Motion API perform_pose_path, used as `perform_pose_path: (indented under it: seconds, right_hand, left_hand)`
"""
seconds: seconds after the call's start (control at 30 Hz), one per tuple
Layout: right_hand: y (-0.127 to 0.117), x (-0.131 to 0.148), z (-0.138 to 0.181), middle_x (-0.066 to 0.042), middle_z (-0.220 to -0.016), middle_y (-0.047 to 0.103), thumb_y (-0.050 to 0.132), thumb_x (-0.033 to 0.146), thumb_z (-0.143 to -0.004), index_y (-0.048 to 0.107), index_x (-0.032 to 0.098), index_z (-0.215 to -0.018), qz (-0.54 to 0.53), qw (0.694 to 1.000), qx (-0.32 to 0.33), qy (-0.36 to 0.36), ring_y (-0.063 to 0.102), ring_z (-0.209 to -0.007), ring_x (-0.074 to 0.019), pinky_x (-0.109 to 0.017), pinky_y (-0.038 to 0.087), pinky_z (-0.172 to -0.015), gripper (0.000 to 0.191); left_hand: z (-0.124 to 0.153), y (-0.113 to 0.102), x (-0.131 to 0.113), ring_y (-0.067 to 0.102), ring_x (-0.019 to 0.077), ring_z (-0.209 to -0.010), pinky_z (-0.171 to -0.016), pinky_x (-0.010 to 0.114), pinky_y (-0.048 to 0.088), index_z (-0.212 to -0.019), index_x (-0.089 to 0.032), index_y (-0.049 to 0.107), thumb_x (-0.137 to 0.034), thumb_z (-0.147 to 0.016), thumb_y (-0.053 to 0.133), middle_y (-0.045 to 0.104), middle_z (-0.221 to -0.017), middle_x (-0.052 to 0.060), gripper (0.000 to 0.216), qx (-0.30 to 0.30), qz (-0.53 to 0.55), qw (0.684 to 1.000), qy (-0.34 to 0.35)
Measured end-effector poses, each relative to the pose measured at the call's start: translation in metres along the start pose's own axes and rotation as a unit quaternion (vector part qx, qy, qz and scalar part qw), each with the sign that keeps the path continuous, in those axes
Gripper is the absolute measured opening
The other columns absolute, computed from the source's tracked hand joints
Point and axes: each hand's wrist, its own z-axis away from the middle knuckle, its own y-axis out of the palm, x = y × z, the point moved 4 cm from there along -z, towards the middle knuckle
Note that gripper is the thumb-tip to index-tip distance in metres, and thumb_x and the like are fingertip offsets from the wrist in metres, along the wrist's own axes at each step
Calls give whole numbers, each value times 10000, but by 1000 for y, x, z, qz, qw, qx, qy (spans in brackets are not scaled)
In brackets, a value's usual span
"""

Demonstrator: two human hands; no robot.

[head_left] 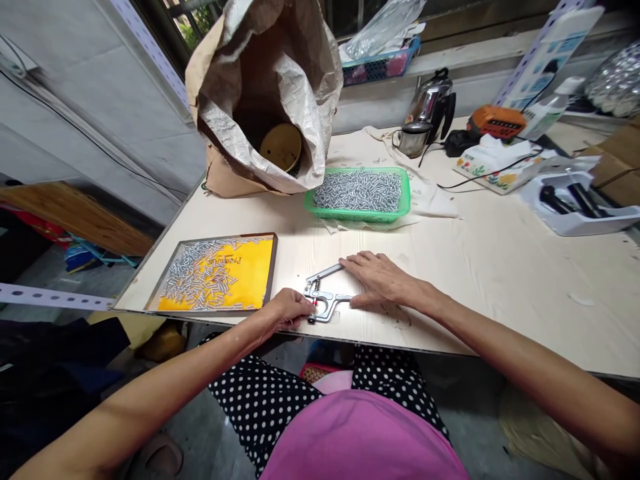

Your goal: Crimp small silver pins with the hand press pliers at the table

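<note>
A silver pair of spring-loaded pliers (327, 295) lies on the table near its front edge, its handles spread to the right. My right hand (377, 279) is around the handle ends, fingers on the upper handle and thumb by the lower one. At the jaw end, my left hand (287, 308) has its fingertips pinched together. A small red and silver part (315, 303) shows at those fingertips; whatever else they hold is too small to tell. Left of this hand, a shallow tray (274, 263) with a yellow bottom holds many small metal pins (200, 277).
Behind the pliers stands a green basket (357, 215) full of similar metal pieces. A large open paper sack (225, 167) with a round tub (281, 148) inside is at the back left. A metal kettle (430, 100), an orange battery (497, 123) and a white tray (570, 223) are at the right.
</note>
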Motion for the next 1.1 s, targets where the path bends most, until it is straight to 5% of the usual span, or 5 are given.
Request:
perform_pose_path:
  seconds: [0.17,0.37,0.63,0.83,1.1]
  right_hand:
    - [-5,13,10,-160,-1275,601,658,462,-818,421,162,-1419,12,1000,-23,10,516,-1090,-330,-458,387,-889,712]
    - [-1,18,28,-195,-1348,536,653,487,-800,325,108,-1465,7,997,-60,39,483,-1180,-345,-463,389,-937,833]
    - [-7,22,24,-156,-1096,621,747,514,-729,578,117,-1131,39,994,-16,105,549,-996,-308,-406,433,-820,590]
    - [-11,36,30,-129,-1023,627,715,425,-810,606,123,-1034,49,994,-29,92,562,-936,-267,-377,429,-792,392]
    - [-6,28,45,-154,-1154,585,763,404,-742,512,148,-1256,0,997,-43,69,527,-1033,-303,-424,464,-815,627]
  left_hand:
    - [1,3,1,308,62,-328,-379,212,194,-561,-173,526,-305,-743,704,418,-366,-74,287,-9,22,1000,-2]
    - [5,7,5,339,64,-349,-386,200,213,-574,-170,524,-312,-756,686,434,-383,-67,282,-25,22,999,-2]
    - [17,6,-2,431,97,-427,-453,221,343,-665,-164,572,-307,-856,599,481,-477,-48,240,-56,-99,993,-9]
    - [37,25,-42,602,236,-1005,-809,343,514,-1036,-178,628,-304,-906,588,623,-1099,84,185,-242,-391,841,284]
    - [2,52,-57,448,308,-1317,-1072,460,396,-1409,-154,363,-383,-906,616,453,-1451,181,608,-94,-470,740,473]
